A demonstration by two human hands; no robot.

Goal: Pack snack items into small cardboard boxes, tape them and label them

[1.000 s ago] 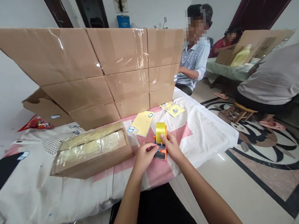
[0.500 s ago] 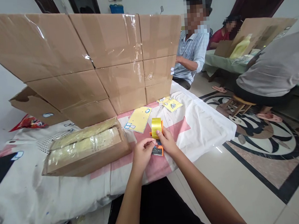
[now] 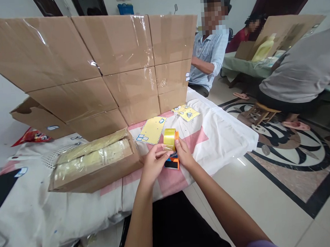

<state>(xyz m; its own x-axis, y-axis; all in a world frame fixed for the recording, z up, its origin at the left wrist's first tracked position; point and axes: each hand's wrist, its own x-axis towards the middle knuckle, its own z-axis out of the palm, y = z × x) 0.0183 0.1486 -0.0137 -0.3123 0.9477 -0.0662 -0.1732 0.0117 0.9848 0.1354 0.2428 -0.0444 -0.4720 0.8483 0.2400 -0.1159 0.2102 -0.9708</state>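
Both hands pinch an orange tape dispenser [image 3: 171,153] just above the cloth-covered table [image 3: 227,138]: the right hand [image 3: 183,156] grips its frame, and the left hand [image 3: 153,163] nips the glossy yellowish roll's loose end. Beside it, the cardboard box [image 3: 94,163] of plastic-wrapped bundles lies open and untaped, so sealing seems hardly begun.

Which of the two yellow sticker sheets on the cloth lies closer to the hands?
The larger yellow sheet, just beyond the tape dispenser; the other sheet lies farther, near the cardboard wall.
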